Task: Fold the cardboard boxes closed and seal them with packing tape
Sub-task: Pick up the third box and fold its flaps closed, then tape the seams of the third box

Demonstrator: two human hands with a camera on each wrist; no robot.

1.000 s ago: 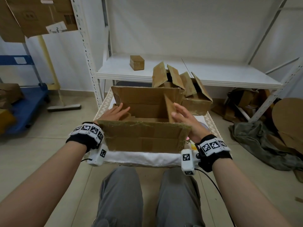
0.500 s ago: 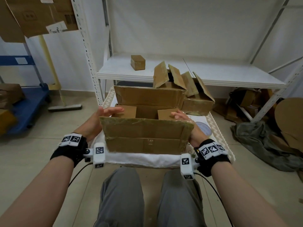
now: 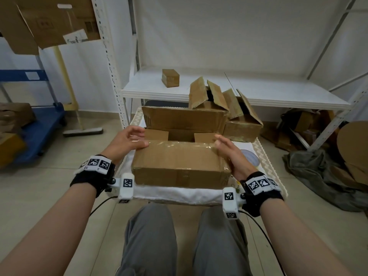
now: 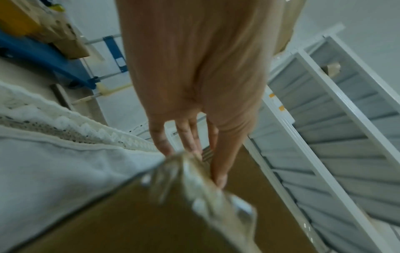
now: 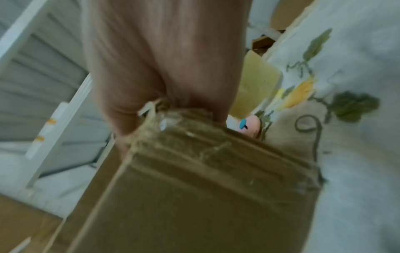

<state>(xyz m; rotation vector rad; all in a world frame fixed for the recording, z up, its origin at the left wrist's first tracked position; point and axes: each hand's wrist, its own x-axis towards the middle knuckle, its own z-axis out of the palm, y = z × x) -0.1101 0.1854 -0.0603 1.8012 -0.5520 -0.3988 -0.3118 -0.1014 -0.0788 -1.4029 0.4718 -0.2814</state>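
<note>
Near flap (image 3: 179, 156) now folded down, right fingertips hidden

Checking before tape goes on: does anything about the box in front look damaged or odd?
Yes. The near flap that both hands are folding down carries old, wrinkled clear tape along its free edge, ragged at the corners. The far flap is up, so the box remains open.

Storeroom: metal shelving (image 3: 229, 92), stacked cardboard boxes (image 3: 225, 108).
</note>
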